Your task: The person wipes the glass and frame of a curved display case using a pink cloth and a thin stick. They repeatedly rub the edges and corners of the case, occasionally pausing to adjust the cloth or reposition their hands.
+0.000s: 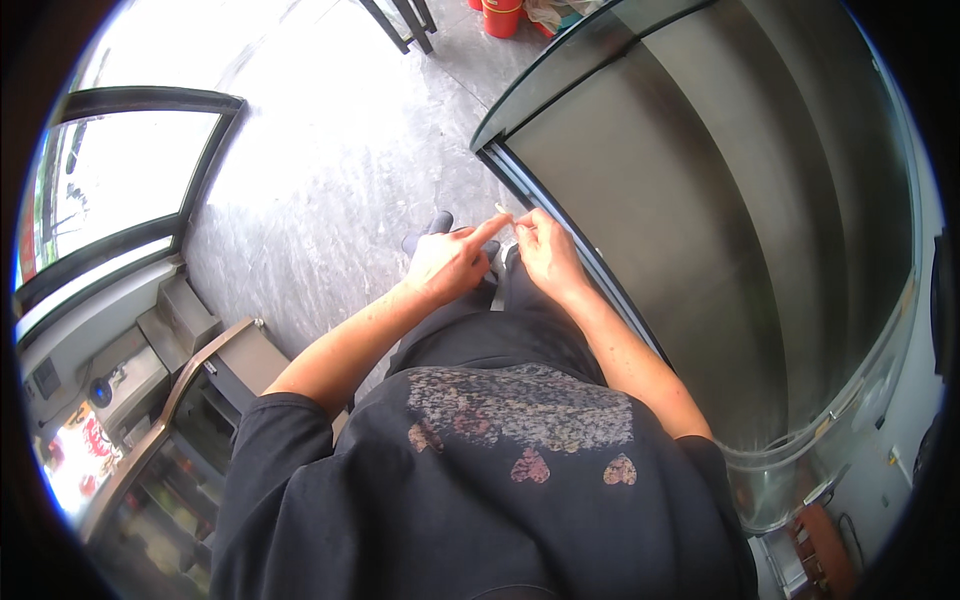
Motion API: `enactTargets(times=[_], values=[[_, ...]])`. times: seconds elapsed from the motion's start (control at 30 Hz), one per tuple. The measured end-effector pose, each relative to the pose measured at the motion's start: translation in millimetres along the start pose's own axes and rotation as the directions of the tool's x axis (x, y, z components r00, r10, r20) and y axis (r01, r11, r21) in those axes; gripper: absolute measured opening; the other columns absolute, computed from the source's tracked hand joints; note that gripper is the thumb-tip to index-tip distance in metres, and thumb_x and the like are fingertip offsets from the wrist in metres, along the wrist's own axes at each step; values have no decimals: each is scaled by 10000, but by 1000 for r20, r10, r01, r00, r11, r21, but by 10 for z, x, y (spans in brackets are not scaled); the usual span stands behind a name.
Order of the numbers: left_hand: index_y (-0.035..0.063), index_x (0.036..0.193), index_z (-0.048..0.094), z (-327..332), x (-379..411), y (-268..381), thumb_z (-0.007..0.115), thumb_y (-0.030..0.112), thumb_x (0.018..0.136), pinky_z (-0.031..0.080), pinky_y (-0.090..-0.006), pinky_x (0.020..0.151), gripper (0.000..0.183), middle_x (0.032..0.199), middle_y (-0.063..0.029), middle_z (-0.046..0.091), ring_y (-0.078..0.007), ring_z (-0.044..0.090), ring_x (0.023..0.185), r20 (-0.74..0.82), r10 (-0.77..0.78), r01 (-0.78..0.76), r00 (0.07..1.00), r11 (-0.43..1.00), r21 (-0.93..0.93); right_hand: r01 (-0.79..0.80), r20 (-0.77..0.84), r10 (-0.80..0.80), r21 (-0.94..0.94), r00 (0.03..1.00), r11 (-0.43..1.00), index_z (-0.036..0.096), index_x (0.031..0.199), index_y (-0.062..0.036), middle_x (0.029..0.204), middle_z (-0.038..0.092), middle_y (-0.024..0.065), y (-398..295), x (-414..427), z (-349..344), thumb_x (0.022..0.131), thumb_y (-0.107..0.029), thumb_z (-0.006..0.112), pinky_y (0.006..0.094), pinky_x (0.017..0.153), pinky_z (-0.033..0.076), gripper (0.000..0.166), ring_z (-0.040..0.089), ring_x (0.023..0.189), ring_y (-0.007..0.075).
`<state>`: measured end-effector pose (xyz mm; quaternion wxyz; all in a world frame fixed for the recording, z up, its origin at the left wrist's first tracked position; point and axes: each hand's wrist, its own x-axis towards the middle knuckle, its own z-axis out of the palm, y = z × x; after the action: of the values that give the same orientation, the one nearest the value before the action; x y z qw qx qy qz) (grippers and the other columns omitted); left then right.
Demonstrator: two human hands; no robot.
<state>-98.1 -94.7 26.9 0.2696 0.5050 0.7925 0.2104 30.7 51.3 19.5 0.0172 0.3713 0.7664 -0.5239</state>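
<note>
My left hand (pixel 448 262) and my right hand (pixel 549 247) meet in front of my body, above my feet, with their fingertips touching or nearly so. A small, thin, pale object (pixel 500 208) pokes out at the fingertips; it is too small to identify. The thumb and index finger of my right hand are pinched together at it. On the left, the index finger reaches towards the same spot while the other fingers curl under. Whether the left fingers also grip it is hidden.
A glass-fronted display case (pixel 637 165) with a metal interior stands close on my right. Grey marbled floor (pixel 300 247) lies ahead. To the left are a dark-framed glass panel (pixel 187 180) and a curved-edged glass case (pixel 169 480). Dark furniture legs (pixel 409 26) and a red container (pixel 501 16) stand farther off.
</note>
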Motion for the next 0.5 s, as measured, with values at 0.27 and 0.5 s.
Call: enactTargets(times=[0.27,0.5], values=[[88,942,765,19,-79,-389,661,273,791,567,-400,751,261,806,-133,738,-311,726,785,142,-396,408,907,910,-68,1,50,3,-65,999,998,598,989,-18,843,696,236,21,-24,77,944,-143,602,505,727,532,133,680,850,437],[146,1149,663,-5,219,-83,686,224,814,537,-420,676,345,733,-111,693,-320,694,717,117,-291,309,950,931,-193,-41,-89,38,-32,995,999,587,1022,-37,806,705,192,139,-99,-221,926,-99,625,482,716,539,121,697,799,396]])
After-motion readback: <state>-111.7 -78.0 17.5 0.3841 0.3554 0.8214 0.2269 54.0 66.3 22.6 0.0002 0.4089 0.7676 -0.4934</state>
